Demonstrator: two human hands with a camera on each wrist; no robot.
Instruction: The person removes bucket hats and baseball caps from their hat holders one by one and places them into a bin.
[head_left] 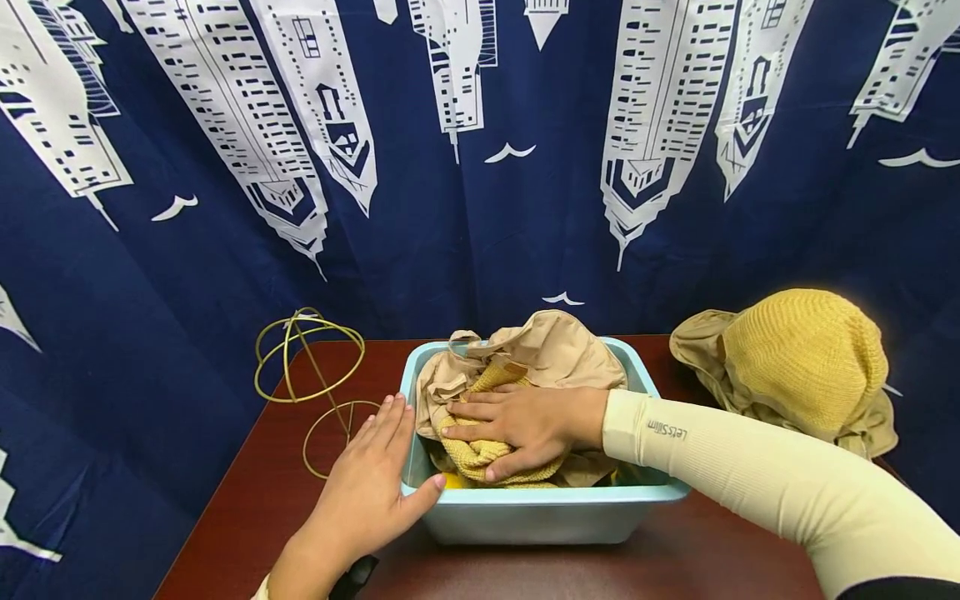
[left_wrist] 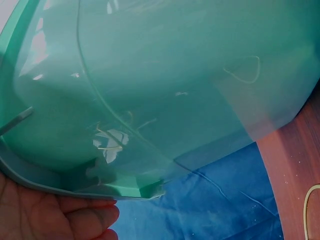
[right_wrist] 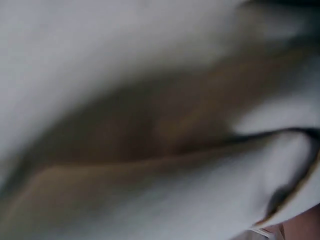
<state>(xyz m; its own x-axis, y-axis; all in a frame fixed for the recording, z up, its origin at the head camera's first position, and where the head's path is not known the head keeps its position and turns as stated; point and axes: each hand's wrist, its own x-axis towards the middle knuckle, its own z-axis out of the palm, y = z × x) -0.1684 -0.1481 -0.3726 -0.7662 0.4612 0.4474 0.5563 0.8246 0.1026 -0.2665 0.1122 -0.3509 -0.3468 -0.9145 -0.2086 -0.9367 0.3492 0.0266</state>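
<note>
A light blue plastic basin (head_left: 540, 521) holds a beige cloth hat (head_left: 558, 346) and a yellow knit hat (head_left: 480, 458), bunched together. Spread over the yellow knit, my right hand (head_left: 521, 425) presses down with its fingers extended. My left hand (head_left: 375, 475) is at the basin's left rim, fingers straight and together, thumb near the front corner. In the left wrist view, the fingers of the left hand (left_wrist: 75, 217) lie right at the rim of the basin (left_wrist: 150, 100). The right wrist view is blurred, with pale fabric filling most of it.
Gold wire stands (head_left: 288, 358) are at the table's back left. At the back right, a yellow knit hat (head_left: 810, 358) sits over beige cloth hats (head_left: 701, 346). A navy curtain (head_left: 525, 233) printed with white buildings hangs behind the reddish-brown table (head_left: 247, 517).
</note>
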